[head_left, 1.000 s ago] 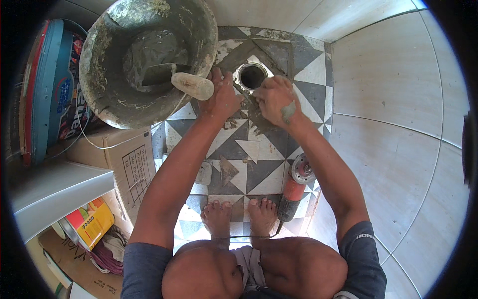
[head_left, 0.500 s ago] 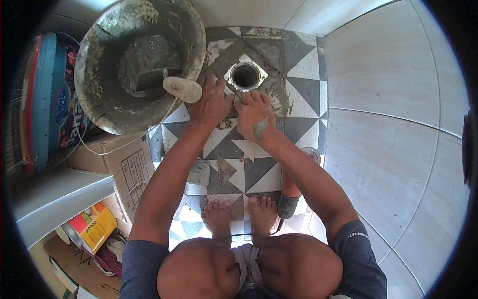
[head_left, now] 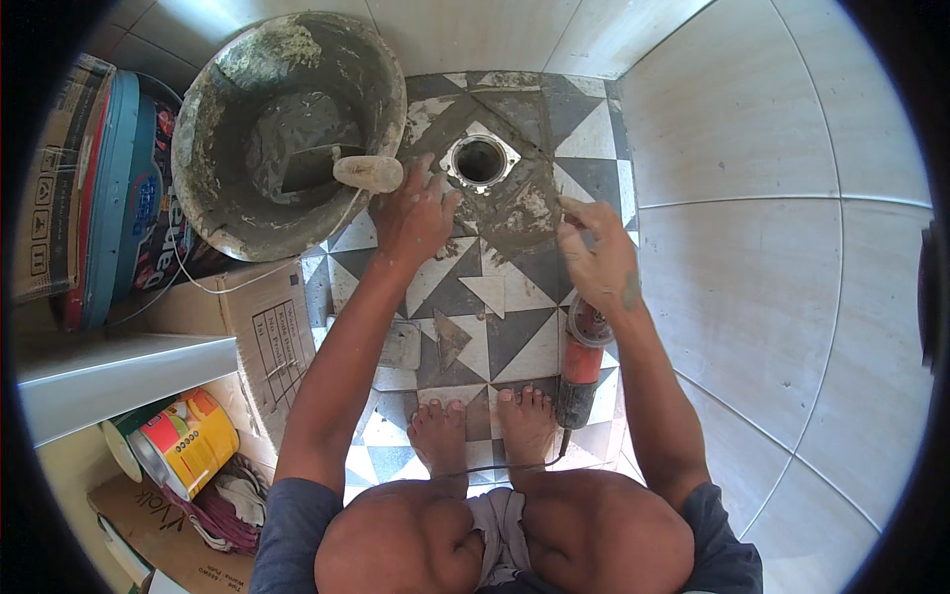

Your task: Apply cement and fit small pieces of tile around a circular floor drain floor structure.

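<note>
A square metal drain frame with a round hole (head_left: 479, 160) sits in a patch of wet grey mortar (head_left: 522, 206) among black-and-white patterned floor tiles. My left hand (head_left: 414, 218) is open, fingers spread at the patch's left edge, between the drain and the bucket. At the right edge of the patch is my right hand (head_left: 602, 255), smeared with mortar; its fingers are curled in, and whatever they hold, if anything, cannot be made out. Left of my left hand, a trowel (head_left: 368, 174) with a wooden handle rests in a mortar-caked bucket (head_left: 223, 223).
Near my right foot lies a red and black angle grinder (head_left: 582, 368), its cord crossing by my feet. A loose tile piece (head_left: 452, 340) lies on the floor. Cardboard boxes (head_left: 265, 332) and a blue container (head_left: 124, 198) stand at left. A tiled wall (head_left: 732, 267) bounds the right.
My right hand has moved right, away from the drain's near edge and from my left hand. My left hand stays near the bucket, its fingers more spread. The view has shifted slightly.
</note>
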### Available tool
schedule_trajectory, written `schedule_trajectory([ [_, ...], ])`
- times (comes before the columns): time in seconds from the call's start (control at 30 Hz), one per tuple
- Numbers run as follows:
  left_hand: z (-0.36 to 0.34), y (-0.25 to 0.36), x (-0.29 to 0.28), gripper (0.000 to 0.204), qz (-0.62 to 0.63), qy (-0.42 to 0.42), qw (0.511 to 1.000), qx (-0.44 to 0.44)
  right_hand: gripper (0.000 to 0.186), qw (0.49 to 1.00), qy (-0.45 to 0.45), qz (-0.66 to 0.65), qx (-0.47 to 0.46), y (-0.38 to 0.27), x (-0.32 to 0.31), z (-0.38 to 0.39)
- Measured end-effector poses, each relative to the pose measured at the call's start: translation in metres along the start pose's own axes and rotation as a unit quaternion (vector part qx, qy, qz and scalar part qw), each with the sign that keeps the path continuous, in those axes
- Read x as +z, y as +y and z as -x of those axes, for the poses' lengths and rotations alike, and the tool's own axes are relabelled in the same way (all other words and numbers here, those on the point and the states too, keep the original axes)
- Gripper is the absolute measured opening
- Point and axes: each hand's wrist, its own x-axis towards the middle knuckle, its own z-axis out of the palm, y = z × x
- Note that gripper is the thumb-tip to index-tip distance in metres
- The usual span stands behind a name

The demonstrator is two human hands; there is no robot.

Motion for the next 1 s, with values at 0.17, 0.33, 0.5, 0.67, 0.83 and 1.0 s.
schedule_trajectory([
  [0.17, 0.006, 0.006, 0.007, 0.04, -0.044, 0.003, 0.999, 0.023, 0.035, 0.998, 0.005, 0.056, -0.01, -0.002, -0.027, 0.02],
  [0.33, 0.013, 0.005, 0.004, 0.038, -0.031, 0.047, 0.997, 0.051, 0.037, 1.0, 0.013, 0.02, 0.008, -0.007, -0.031, 0.032],
  [0.5, 0.013, 0.0, 0.008, 0.036, -0.048, 0.034, 0.997, 0.045, 0.038, 0.999, 0.009, 0.045, -0.012, -0.011, -0.027, 0.038],
  [0.67, 0.016, -0.005, 0.007, 0.038, -0.04, 0.07, 0.995, 0.06, 0.038, 0.999, 0.002, 0.034, -0.005, -0.022, -0.027, 0.042],
  [0.83, 0.01, -0.005, -0.002, 0.041, -0.01, 0.014, 0.999, 0.051, 0.038, 0.999, 0.008, 0.045, -0.023, -0.015, -0.025, 0.045],
  [1.0, 0.011, -0.012, -0.006, 0.037, -0.014, 0.028, 0.998, 0.048, 0.037, 0.999, 0.008, 0.039, -0.026, -0.018, -0.023, 0.046],
])
